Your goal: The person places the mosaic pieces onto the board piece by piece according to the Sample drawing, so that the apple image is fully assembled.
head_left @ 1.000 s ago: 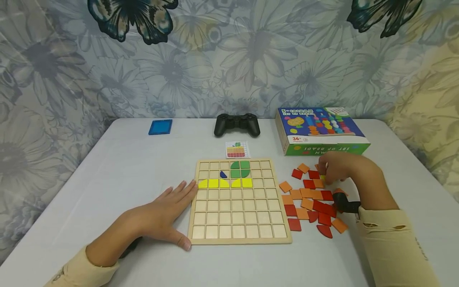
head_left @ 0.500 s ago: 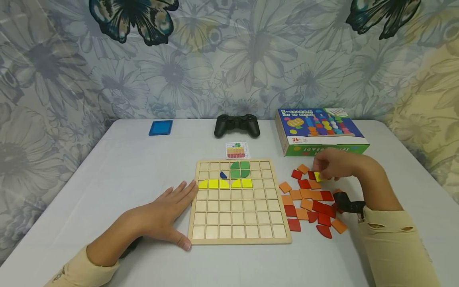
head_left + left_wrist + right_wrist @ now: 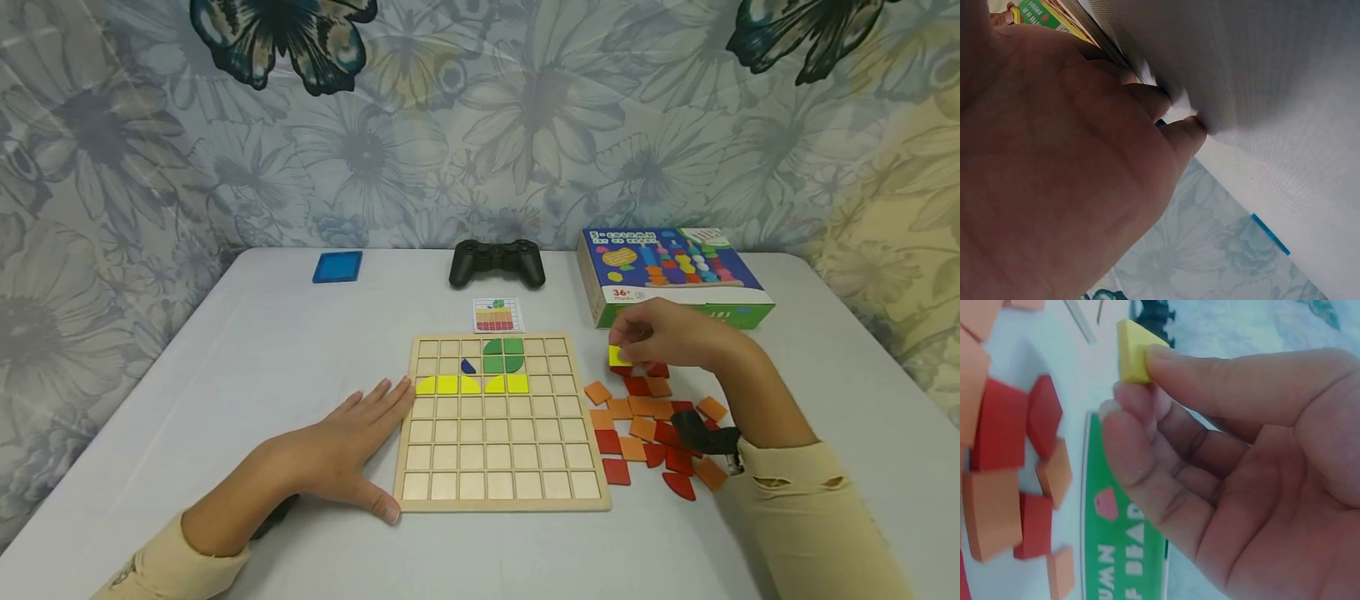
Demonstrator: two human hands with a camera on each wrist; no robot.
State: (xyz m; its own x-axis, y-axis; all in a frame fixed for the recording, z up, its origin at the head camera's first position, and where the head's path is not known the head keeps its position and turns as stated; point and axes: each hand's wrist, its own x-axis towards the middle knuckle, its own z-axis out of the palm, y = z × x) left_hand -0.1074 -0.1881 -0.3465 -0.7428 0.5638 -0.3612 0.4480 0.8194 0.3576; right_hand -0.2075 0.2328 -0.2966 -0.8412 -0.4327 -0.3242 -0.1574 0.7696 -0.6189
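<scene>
the box (image 3: 667, 258) at the upper right of the head frame carries the readable word "column" on its blue top and "36+" on its white front band; the right hand (image 3: 667, 333) covers part of the green side. in the right wrist view that side shows the fragments "umn" and "f bead", running vertically. the right hand grasps a yellow tile (image 3: 1135, 356) between thumb and fingers; in the head view the tile is right of the board (image 3: 502, 505) and overlaps a red piece. the left hand (image 3: 345, 442) has its fingers extended and spread along the left edge of the board, gripping nothing. the board holds yellow pieces (image 3: 447, 384) in its third row, green pieces (image 3: 502, 355) above them and a small blue piece (image 3: 468, 367). a printed card (image 3: 497, 316) is located just beyond the far rim, with a black game controller (image 3: 497, 263) behind it and a blue tray (image 3: 337, 267) at the upper left. loose red and orange tiles (image 3: 641, 406) lie along the right rim, partly under the right wrist. white table (image 3: 315, 333) surface extends between the left hand and the tray; the far table edge meets the flowered backdrop (image 3: 487, 125).
</scene>
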